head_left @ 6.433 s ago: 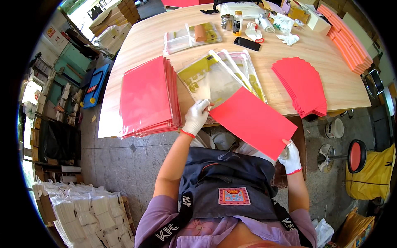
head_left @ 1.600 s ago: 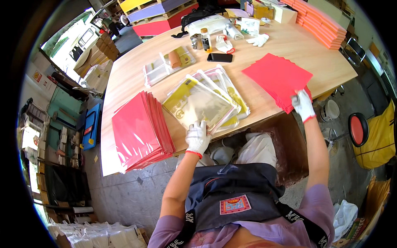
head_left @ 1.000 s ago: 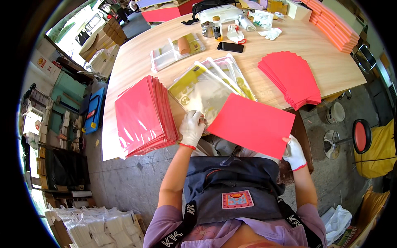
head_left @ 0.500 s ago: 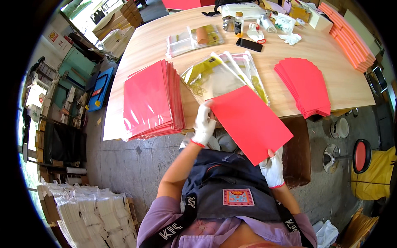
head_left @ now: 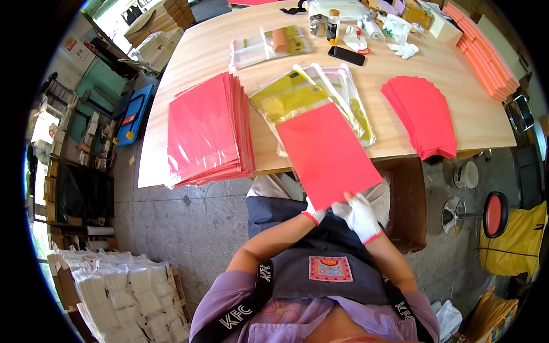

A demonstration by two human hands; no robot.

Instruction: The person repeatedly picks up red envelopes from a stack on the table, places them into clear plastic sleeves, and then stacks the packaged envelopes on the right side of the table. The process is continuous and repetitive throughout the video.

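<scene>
A flat red sheet slants over the table's near edge toward my lap, its far end at a pile of clear plastic bags with gold print. I cannot tell whether that end lies on the top bag or inside it. Both hands wear white gloves with red cuffs. At the sheet's near left corner, my left hand holds the edge, its fingers partly hidden behind the sheet. My right hand pinches the near edge beside it. Left of the bags stands a thick stack of red sheets in clear bags; to the right lie fanned red sheets.
Farther back on the table are more plastic bags with a brown piece on top, a tin can, a bottle, a phone and gloves. Pink foam strips line the right edge. A brown box sits below.
The red sheet has turned more upright and shifted left, its far end now at the bags. My left hand has moved from its upper left corner to the near edge, close to my right hand.
</scene>
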